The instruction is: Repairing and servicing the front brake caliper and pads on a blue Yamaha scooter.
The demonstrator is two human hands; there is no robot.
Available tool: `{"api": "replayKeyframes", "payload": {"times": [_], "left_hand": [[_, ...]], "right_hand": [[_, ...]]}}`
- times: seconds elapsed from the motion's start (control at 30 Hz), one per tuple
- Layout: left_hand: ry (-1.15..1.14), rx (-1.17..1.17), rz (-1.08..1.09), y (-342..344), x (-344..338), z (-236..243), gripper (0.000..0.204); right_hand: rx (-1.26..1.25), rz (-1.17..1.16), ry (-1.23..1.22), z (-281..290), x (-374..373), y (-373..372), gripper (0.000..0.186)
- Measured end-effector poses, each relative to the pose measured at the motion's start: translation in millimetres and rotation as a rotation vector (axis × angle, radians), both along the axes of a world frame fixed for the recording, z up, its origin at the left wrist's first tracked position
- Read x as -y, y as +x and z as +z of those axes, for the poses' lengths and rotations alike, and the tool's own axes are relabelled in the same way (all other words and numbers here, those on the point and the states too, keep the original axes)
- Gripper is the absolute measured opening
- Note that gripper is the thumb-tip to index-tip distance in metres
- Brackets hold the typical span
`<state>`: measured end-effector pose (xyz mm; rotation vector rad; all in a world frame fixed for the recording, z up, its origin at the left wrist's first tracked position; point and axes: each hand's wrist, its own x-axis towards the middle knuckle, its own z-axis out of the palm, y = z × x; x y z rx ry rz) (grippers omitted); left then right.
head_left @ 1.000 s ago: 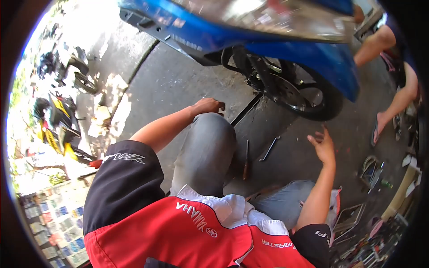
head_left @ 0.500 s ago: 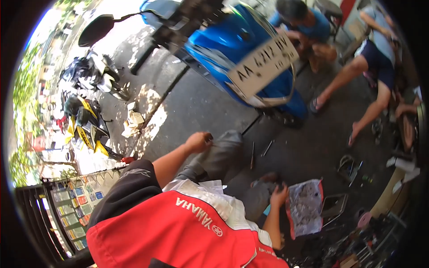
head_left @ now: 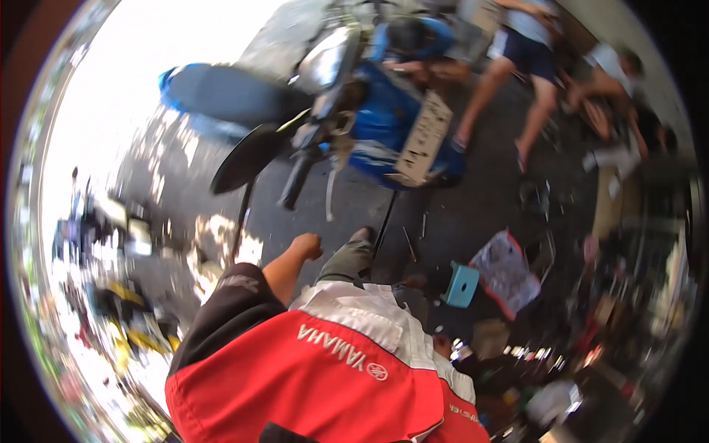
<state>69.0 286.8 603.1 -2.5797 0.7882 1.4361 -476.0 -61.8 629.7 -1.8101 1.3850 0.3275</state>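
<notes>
My left hand (head_left: 306, 246) hangs in front of my left leg, below the blue motorcycle (head_left: 380, 111). Its fingers are curled in, and whatever they may hold is hidden. Of my right hand (head_left: 442, 345) only a small patch of skin shows beside my jacket, low on the right; its fingers are not visible. A turquoise stool (head_left: 463, 285) stands to the right of my legs. Just beyond it lies a red-edged cloth or mat (head_left: 509, 273) with a greyish surface. The motorcycle's dark mirror (head_left: 247, 159) and handlebar grip (head_left: 297, 179) are ahead of my left hand.
Thin tools, among them a long rod-like one (head_left: 410, 244), lie on the dark floor. A person in blue (head_left: 413, 40) crouches behind the motorcycle; other people sit at the far right. Blurred parts and boxes (head_left: 491, 338) crowd the lower right. Parked motorcycles (head_left: 125, 303) stand left.
My view has swung and I have risen off the turquoise stool, which now shows fully. My right hand has left the mat's edge. My left hand is lower beside my leg.
</notes>
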Motion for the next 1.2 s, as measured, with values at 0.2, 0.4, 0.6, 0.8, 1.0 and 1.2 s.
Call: {"api": "replayKeyframes", "payload": {"times": [0.2,0.4,0.6,0.8,1.0,1.2], "left_hand": [[-0.317,-0.075,-0.812,52,-10,-3,0.034],[-0.280,-0.102,-1.182,74,135,22,0.031],[-0.264,-0.094,-1.133,-19,228,40,0.030],[-0.457,-0.305,-0.895,-175,293,130,0.024],[-0.404,-0.121,-1.103,-250,251,220,0.025],[-0.267,-0.001,-1.183,-224,203,215,0.034]], "right_hand": [[0.045,-0.385,-0.098,116,-79,88,0.052],[0.178,-0.653,-0.252,128,-169,47,0.047],[0.310,-1.187,-0.354,130,-300,-52,0.035],[-0.212,-2.048,-0.712,75,-462,-354,0.026],[-0.742,-2.028,-1.224,148,-484,-611,0.057],[-1.081,-1.906,-0.637,131,-509,-747,0.084]]}}
